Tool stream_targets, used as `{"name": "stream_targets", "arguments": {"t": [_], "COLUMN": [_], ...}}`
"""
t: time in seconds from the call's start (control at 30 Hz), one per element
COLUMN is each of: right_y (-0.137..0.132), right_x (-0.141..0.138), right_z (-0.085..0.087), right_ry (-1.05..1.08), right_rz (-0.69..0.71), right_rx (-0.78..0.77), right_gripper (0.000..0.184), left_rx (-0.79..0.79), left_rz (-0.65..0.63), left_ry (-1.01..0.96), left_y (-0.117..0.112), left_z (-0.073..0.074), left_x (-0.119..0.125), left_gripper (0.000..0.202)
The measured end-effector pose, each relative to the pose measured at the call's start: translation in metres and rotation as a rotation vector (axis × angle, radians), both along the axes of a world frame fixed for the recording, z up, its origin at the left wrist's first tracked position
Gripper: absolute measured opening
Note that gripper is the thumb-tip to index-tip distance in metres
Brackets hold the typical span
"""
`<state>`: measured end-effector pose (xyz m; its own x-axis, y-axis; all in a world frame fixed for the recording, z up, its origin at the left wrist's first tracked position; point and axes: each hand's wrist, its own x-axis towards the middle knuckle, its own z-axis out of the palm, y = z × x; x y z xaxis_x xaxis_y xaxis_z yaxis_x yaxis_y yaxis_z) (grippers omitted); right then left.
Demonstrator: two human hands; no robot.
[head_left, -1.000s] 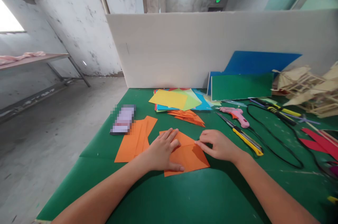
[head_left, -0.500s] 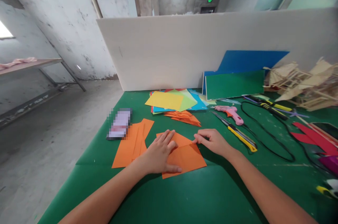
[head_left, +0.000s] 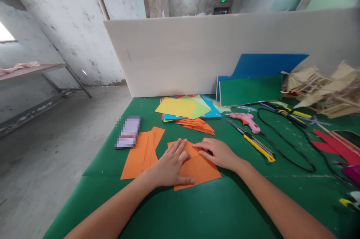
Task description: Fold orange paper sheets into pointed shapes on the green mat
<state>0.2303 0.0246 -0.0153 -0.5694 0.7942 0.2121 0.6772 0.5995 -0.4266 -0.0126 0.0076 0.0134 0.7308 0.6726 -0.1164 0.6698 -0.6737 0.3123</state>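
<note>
A folded orange paper sheet [head_left: 201, 169] lies on the green table cover [head_left: 197, 212] in front of me. My left hand [head_left: 168, 166] rests flat on its left part, fingers stretched out and spread. My right hand [head_left: 216, 152] lies on the sheet's upper right part, fingers pressed down along the paper near a fold. Neither hand grips anything. To the left lie more orange sheets [head_left: 140, 152], partly overlapped.
A pixelated phone [head_left: 128, 132] lies at the left. Behind are a stack of coloured papers [head_left: 185, 108], small orange folded pieces [head_left: 198, 125], a pink glue gun [head_left: 246, 121], a yellow cutter [head_left: 257, 144], a black cable [head_left: 292, 145], green and blue boards [head_left: 250, 89] and a white foam board [head_left: 225, 51].
My right hand has slid left across the orange sheet, toward my left hand. My left hand has stayed pressed on the paper.
</note>
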Motion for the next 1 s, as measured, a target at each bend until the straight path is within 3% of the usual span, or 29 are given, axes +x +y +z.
{"name": "stream_targets", "arguments": {"t": [0.37,0.63,0.87,1.0], "right_y": [-0.002,-0.003,0.001,0.001], "right_x": [-0.002,-0.016,-0.031,-0.034], "right_z": [0.001,-0.004,-0.006,-0.006], "right_ry": [-0.067,-0.171,-0.206,-0.227], "right_rz": [-0.014,0.058,-0.017,-0.043], "right_rx": [0.014,0.163,0.148,0.157], "right_gripper": [0.034,0.043,0.046,0.048], "left_rx": [-0.003,0.076,0.082,0.141], "left_rz": [0.014,-0.007,0.006,0.048], "left_ry": [-0.040,-0.089,-0.074,-0.088], "left_y": [-0.003,-0.005,-0.006,-0.003], "left_z": [-0.003,-0.007,-0.004,-0.004], "left_x": [-0.002,-0.003,-0.002,-0.002], "left_gripper": [0.067,0.062,0.062,0.047]}}
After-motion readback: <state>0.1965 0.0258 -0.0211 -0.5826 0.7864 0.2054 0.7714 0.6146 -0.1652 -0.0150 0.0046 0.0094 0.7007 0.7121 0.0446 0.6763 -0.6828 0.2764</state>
